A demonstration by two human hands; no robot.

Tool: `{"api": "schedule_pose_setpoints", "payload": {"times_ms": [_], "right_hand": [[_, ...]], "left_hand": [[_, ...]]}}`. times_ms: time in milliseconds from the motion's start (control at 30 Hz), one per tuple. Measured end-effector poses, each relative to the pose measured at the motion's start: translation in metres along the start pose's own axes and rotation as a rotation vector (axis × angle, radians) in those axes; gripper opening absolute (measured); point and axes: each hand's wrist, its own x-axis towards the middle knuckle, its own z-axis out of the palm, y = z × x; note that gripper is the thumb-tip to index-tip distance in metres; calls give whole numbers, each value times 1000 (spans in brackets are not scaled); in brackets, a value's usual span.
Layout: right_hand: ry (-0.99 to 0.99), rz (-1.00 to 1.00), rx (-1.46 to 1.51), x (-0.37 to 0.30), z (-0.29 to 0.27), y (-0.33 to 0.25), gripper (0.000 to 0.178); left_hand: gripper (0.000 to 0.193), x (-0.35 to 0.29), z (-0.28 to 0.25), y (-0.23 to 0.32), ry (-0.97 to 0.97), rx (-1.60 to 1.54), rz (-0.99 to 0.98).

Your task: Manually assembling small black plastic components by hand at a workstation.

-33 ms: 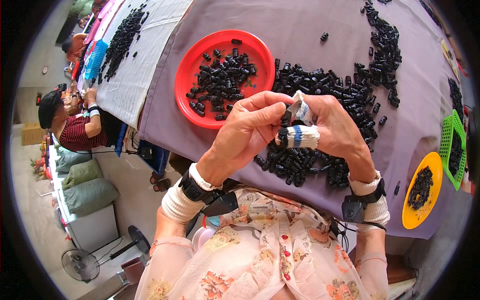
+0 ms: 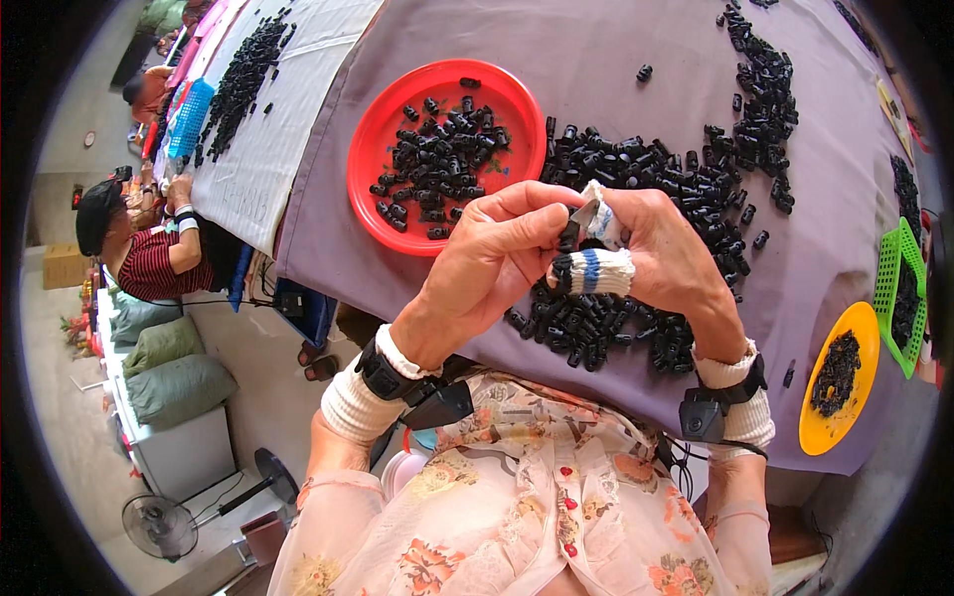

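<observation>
My left hand (image 2: 482, 253) is closed in a pinch on a small black plastic part (image 2: 569, 234), held above the table's near edge. Against it, my right hand (image 2: 668, 238) is closed on a small grey metal blade (image 2: 586, 212); its handle is hidden in the fingers. White knit finger covers (image 2: 602, 271) with blue stripes wrap the right thumb and a finger. Behind the left hand lies a red plate (image 2: 360, 189) bearing many similar black parts. A large heap of these black parts (image 2: 636, 169) spreads beneath and beyond my right hand.
At the right edge stand a yellow plate (image 2: 813, 432) with black scraps and a green plastic basket (image 2: 884, 263). A purple-grey cloth (image 2: 616, 60) covers the table. To the left, a person in a striped top (image 2: 164, 253) works at another table; a fan (image 2: 159, 526) stands on that side.
</observation>
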Motion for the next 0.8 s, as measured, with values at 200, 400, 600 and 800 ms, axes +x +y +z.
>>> {"api": "schedule_pose_setpoints", "payload": {"times_ms": [200, 400, 600, 800], "right_hand": [[-17, 4, -10, -2, 1, 3, 34], [-15, -38, 37, -2, 3, 9, 33], [-23, -48, 59, -2, 1, 6, 32], [208, -43, 201, -5, 8, 7, 30]], "left_hand": [[17, 0, 3, -2, 77, 27, 21], [17, 0, 4, -3, 75, 136, 74], [18, 2, 2, 1, 41, 159, 52], [23, 4, -2, -4, -23, -40, 60]]}}
